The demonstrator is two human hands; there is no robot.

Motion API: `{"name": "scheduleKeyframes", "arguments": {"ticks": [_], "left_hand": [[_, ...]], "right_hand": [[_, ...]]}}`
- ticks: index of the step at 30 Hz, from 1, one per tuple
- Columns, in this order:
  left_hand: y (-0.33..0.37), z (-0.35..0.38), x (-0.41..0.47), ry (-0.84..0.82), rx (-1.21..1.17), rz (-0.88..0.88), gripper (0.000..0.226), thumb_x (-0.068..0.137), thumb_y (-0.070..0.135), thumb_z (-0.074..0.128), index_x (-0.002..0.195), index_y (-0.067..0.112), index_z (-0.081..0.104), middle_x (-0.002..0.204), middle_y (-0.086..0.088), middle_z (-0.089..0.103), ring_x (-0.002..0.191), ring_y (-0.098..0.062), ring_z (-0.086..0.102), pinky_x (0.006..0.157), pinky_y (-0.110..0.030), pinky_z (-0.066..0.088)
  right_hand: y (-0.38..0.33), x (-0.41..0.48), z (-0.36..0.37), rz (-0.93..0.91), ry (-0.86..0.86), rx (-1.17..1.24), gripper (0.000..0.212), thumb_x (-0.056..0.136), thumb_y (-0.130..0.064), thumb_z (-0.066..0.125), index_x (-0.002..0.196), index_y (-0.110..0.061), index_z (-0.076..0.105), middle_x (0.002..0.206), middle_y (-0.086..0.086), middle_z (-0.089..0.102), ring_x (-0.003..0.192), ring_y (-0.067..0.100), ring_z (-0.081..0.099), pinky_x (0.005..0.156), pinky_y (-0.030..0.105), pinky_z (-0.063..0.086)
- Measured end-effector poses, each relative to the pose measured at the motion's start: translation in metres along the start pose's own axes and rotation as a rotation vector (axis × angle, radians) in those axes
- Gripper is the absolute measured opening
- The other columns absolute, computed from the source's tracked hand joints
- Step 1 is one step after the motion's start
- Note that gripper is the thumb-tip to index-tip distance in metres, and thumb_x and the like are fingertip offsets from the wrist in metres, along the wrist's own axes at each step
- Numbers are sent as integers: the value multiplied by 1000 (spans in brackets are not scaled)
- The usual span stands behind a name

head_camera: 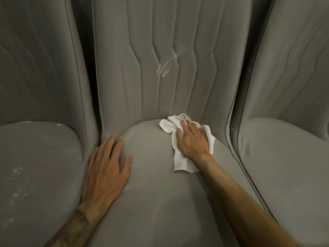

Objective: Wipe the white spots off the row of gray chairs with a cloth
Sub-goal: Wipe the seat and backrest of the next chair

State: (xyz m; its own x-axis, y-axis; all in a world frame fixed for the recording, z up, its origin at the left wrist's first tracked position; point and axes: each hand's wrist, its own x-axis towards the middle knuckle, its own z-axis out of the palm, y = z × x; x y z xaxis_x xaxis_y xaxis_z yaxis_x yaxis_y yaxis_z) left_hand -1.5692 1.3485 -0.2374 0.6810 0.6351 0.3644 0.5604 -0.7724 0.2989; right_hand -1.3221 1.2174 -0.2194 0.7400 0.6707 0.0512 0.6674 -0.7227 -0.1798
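Three gray upholstered chairs stand side by side. On the middle chair's seat (156, 184), my right hand (193, 139) presses a white cloth (179, 163) flat near the back of the cushion, where it meets the backrest. My left hand (106, 168) rests flat with fingers spread on the seat's left edge, holding nothing. White smears (166, 65) streak the middle backrest above the cloth, with a thin white line running down a seam. The left chair's seat (44, 157) carries scattered white spots (17, 182) along its left side.
The right chair (284, 157) shows no clear marks apart from a faint pale line at the back of its seat. Narrow dark gaps separate the chairs. The backrests rise steeply just behind the cushions.
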Motion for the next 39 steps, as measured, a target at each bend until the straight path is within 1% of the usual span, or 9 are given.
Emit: {"name": "scheduleKeyframes", "arguments": {"ticks": [3, 7, 12, 19, 24, 29, 32, 35, 39], "left_hand": [[-1, 0, -1, -9, 2, -8, 66, 100, 46, 32, 146, 5, 57, 158, -15, 48, 149, -32, 42, 121, -52, 36], [0, 0, 0, -14, 1, -15, 67, 100, 47, 31, 146, 6, 57, 159, -14, 47, 150, -31, 42, 121, -50, 35], [-1, 1, 0, -26, 12, -19, 68, 100, 48, 29, 147, 8, 56, 161, -13, 46, 152, -29, 39, 124, -48, 30], [-3, 5, 0, 16, -10, -21, 63, 101, 45, 33, 146, 8, 57, 158, -12, 49, 149, -30, 43, 122, -50, 35], [-2, 4, 0, 40, -24, -22, 63, 101, 43, 33, 145, 6, 59, 156, -14, 52, 146, -31, 48, 118, -52, 41], [-2, 4, 1, 64, -77, -32, 61, 103, 41, 34, 145, 4, 58, 155, -14, 54, 146, -31, 48, 117, -50, 43], [-1, 3, 0, 92, -135, -41, 62, 103, 41, 34, 146, 4, 58, 154, -14, 54, 146, -30, 50, 119, -48, 42], [0, 3, 0, 127, -243, -88, 64, 104, 44, 31, 149, 6, 53, 157, -11, 51, 147, -27, 47, 122, -39, 34], [-5, 3, -1, 121, -274, -86, 65, 104, 45, 29, 152, 7, 49, 161, -10, 46, 148, -25, 44, 124, -33, 27]], "right_hand": [[29, -34, -8, 135, 52, 12, 55, 110, -36, 32, 157, -9, 34, 161, 15, 41, 153, 31, 33, 123, 43, 29], [40, -68, -3, 186, 122, -33, 54, 108, -36, 28, 148, -4, 44, 149, 19, 53, 145, 35, 43, 119, 43, 35], [23, -26, -12, 59, 20, -17, 57, 111, -35, 29, 162, -9, 26, 171, 12, 24, 159, 26, 21, 128, 40, 20], [50, -93, -16, 164, 42, -65, 70, 103, -45, 18, 157, -4, 36, 162, 18, 40, 153, 34, 35, 122, 44, 33], [31, -32, -12, 41, 4, -70, 59, 111, -34, 27, 162, -5, 22, 172, 14, 20, 161, 25, 16, 130, 39, 14], [-25, 7, 2, 48, -79, 5, 61, 113, -34, 25, 163, -2, 15, 172, 18, 14, 159, 34, 18, 127, 44, 20], [-86, 11, 10, -51, -73, 26, 57, 111, -28, 23, 161, 0, 20, 168, 22, 25, 155, 35, 28, 123, 43, 25], [-135, -5, 24, -296, -62, -6, 61, 103, -24, 14, 156, 3, 27, 155, 23, 41, 146, 38, 39, 116, 44, 34], [-113, -6, 14, -522, -43, -100, 54, 108, -29, 28, 159, -10, 29, 148, 11, 50, 133, 29, 48, 100, 41, 39]]}}
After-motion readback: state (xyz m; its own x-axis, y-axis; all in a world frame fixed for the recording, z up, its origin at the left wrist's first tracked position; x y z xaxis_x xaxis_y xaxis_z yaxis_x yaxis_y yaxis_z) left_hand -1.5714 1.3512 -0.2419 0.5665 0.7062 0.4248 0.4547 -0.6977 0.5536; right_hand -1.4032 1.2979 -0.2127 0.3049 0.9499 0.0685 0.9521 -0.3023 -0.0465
